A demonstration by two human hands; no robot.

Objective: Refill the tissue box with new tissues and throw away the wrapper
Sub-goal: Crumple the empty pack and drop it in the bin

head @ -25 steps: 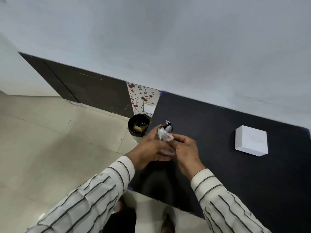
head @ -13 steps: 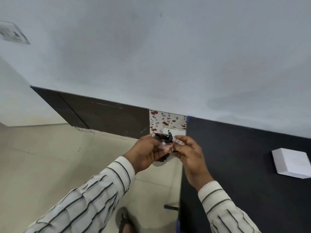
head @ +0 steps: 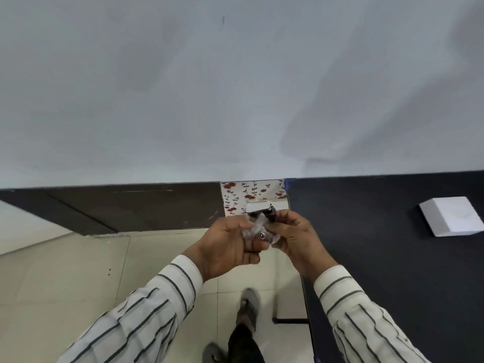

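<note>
The crumpled clear plastic wrapper with dark printed patches (head: pixel 259 226) was bunched between 2 hands above the pale tiled floor (head: pixel 65 279), beside the black table's (head: pixel 379 258) left edge. The left hand (head: pixel 230 247) curled its fingers around it; the right hand (head: pixel 296 237) pinched its dark end. The white square tissue box (head: pixel 453 217) sat on the table, well apart.

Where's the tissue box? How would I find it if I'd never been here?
Look at the big black table on the right. Near its far right side sits the tissue box, a flat white square. It is the only thing on the table, well away from the hands.
</note>
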